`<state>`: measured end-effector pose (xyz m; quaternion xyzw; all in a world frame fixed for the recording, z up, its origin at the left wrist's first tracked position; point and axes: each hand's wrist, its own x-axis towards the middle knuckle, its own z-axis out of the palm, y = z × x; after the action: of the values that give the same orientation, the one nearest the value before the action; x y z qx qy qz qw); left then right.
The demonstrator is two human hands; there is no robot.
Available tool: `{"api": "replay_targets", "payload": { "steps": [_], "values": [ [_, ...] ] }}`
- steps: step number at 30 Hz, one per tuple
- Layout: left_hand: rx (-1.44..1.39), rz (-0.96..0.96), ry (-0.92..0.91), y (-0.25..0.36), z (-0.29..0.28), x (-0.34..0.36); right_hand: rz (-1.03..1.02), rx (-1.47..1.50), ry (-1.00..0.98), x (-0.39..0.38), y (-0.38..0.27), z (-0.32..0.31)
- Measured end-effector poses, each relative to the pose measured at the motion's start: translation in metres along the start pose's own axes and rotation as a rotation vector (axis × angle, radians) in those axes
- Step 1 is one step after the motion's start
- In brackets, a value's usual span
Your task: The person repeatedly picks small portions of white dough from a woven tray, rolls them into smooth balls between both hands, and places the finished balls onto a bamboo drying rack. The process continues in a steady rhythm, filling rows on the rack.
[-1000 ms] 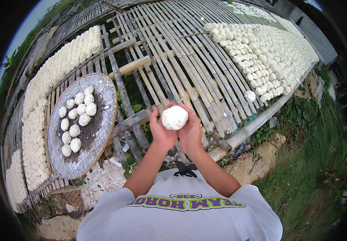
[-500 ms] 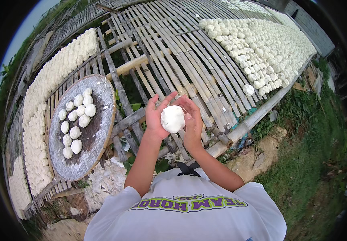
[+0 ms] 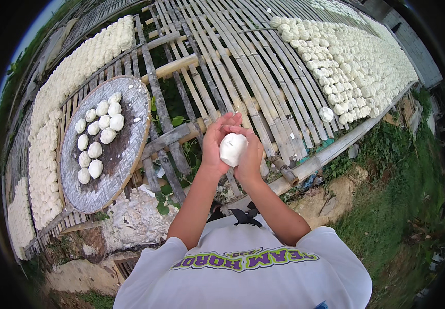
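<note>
A white doughy ball (image 3: 233,149) with a small crease on top lies cupped between both my palms, in front of my chest. My left hand (image 3: 214,146) wraps its left side, while my right hand (image 3: 252,155) curves round the right. The fingers of both hands meet at the far side of the ball. To the left, a round woven tray (image 3: 81,193) with a dark stained middle carries several similar white balls (image 3: 107,135). One single ball (image 3: 326,114) sits apart on the bamboo slats at the right.
A bamboo slat rack (image 3: 233,62) spreads out ahead, with gaps between slats. Rows of white balls cover its right part (image 3: 354,67) and a left strip (image 3: 73,85). A thick bamboo pole (image 3: 330,154) edges the rack. Grass (image 3: 387,226) grows at the lower right.
My hands have closed more tightly around the ball, left fingers folding in toward the right ones. The view has shifted slightly. The balls on the tray stay put.
</note>
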<state>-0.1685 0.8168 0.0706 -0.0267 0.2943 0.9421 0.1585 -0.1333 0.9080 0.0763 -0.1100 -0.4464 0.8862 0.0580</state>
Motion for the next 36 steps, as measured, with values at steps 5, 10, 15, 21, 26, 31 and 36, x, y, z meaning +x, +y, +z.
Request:
{"api": "replay_targets", "payload": {
  "steps": [5,10,15,21,26,31,36],
  "values": [
    [-0.387,-0.072,0.127,-0.025,0.015,0.011,-0.293,-0.433,-0.258,0.01,-0.038,-0.018],
    [-0.6,-0.377,-0.1,-0.073,0.02,0.017,-0.698,-0.726,-0.626,0.043,-0.066,-0.07],
    [-0.518,-0.252,0.361,-0.127,0.031,0.039,0.093,-0.267,-0.191,0.067,-0.077,-0.115],
    [-0.497,-0.413,0.039,-0.168,0.067,0.064,-0.386,-0.58,-0.565,0.073,-0.123,-0.158],
    [-0.418,-0.47,0.241,-0.191,0.101,0.106,-0.279,-0.712,-0.636,0.125,-0.137,-0.192],
    [-0.348,-0.286,0.289,-0.214,0.11,0.117,0.327,0.035,-0.014,0.123,-0.141,-0.215],
    [-0.5,-0.441,-0.048,-0.232,0.099,0.124,-0.54,-0.788,-0.251,0.119,-0.154,-0.244]
  ]
}}
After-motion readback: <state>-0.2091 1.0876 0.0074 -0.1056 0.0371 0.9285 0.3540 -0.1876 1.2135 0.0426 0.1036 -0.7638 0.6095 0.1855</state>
